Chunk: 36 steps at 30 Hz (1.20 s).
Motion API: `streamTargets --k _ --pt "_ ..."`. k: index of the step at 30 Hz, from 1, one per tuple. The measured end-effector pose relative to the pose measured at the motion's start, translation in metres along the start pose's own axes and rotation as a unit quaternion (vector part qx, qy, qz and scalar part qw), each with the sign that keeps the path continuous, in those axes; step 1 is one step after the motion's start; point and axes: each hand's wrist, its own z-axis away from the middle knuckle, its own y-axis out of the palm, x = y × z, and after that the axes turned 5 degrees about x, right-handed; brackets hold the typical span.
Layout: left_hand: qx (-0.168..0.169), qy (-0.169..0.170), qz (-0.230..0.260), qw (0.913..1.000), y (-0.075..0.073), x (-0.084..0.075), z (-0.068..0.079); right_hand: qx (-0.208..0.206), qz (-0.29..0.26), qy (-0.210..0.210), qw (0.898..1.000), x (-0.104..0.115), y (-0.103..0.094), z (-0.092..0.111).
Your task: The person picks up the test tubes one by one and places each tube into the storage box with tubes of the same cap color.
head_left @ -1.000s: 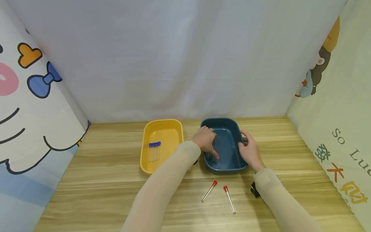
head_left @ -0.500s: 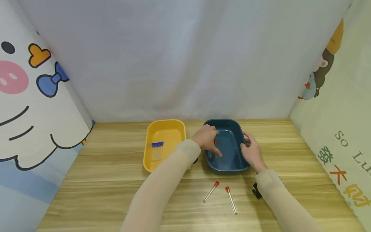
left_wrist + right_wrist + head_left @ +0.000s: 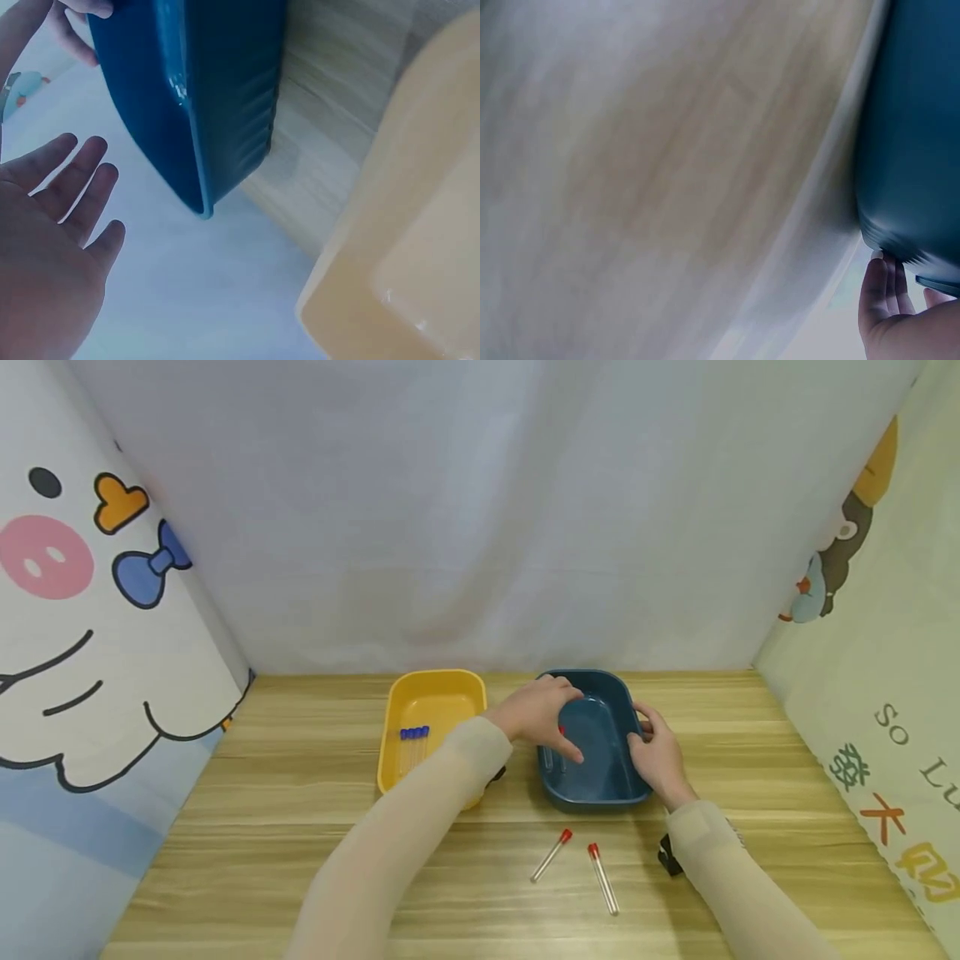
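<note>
My right hand [image 3: 660, 758] grips the right rim of a dark blue plastic bin [image 3: 603, 777], thumb inside the wall and fingers outside. Above the bin's left side, my left hand [image 3: 538, 712] is held with thumb and fingers spread, nothing between them; the left wrist view shows these fingers [image 3: 94, 199] apart from the bin wall [image 3: 232, 97]. Below that hand, clear test tubes [image 3: 563, 758] lie along the left inside of the bin, a red cap showing on one and the rest partly hidden. Two red-capped test tubes [image 3: 551, 856] lie on the table in front.
A yellow bin [image 3: 392, 727] stands to the left, holding several blue-capped test tubes [image 3: 415, 745] side by side; my left sleeve [image 3: 420, 810] covers its front right part. A white curtain [image 3: 495, 527] closes off the wood-grain table [image 3: 300, 827] at the back, with printed cloths at both sides.
My left hand has drawn up and slightly left off the tubes, its fingers spreading wider. More of the tubes in the blue bin shows. My right hand stays on the rim.
</note>
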Motion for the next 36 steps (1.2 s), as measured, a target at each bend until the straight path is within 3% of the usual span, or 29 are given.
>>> streamTargets --k 17,24,36 --pt "0.006 0.069 -0.002 0.9976 -0.003 -0.002 0.042 -0.001 0.000 0.001 1.000 -0.001 -0.001 -0.001" --pt "0.008 0.099 -0.023 0.9948 0.006 -0.012 0.062 0.000 0.003 -0.001 1.000 0.000 0.001 0.000" --pt "-0.005 0.177 -0.070 0.9817 0.031 -0.019 0.092 -0.004 0.008 -0.007 1.000 0.001 0.001 0.000"
